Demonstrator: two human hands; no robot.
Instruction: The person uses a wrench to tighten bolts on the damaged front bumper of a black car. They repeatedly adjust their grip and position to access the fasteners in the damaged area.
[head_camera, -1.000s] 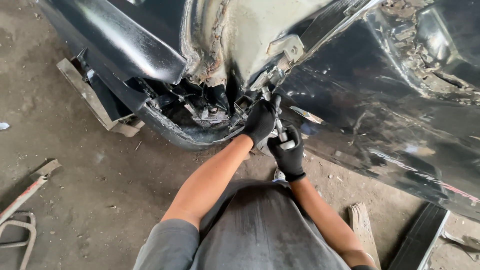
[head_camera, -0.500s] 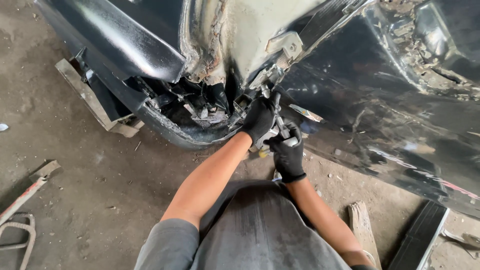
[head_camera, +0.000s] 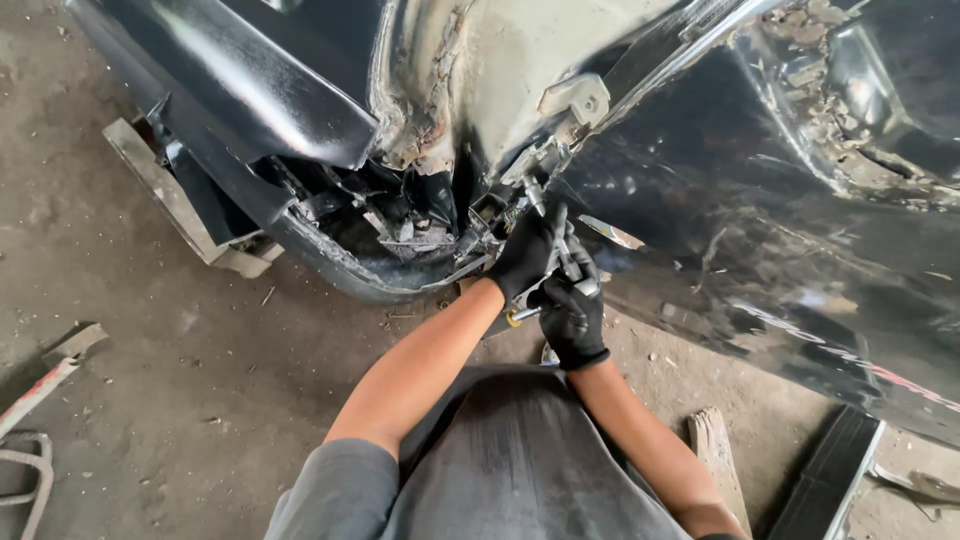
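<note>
Both my hands wear black gloves and meet under the lower edge of a black car body (head_camera: 720, 190). My left hand (head_camera: 525, 255) grips the upper part of a metal hand tool (head_camera: 562, 250) whose tip reaches up toward a bare metal bracket (head_camera: 545, 160) on the body. My right hand (head_camera: 572, 320) is closed around the tool's lower handle, where a yellow end (head_camera: 513, 319) shows. Just left of the hands is a dark opening (head_camera: 400, 225) with torn, rusty sheet metal and brackets inside.
The ground is dusty concrete (head_camera: 150, 350). A wooden block (head_camera: 715, 450) lies by my right forearm and a black strip (head_camera: 830, 470) beside it. A flat plank (head_camera: 170, 200) sticks out from under the body at left. A red-handled tool (head_camera: 40, 385) lies at far left.
My hands stay at the same spot on the tool. My right hand has shifted slightly lower and the tool handle has turned a little; the camera has barely moved.
</note>
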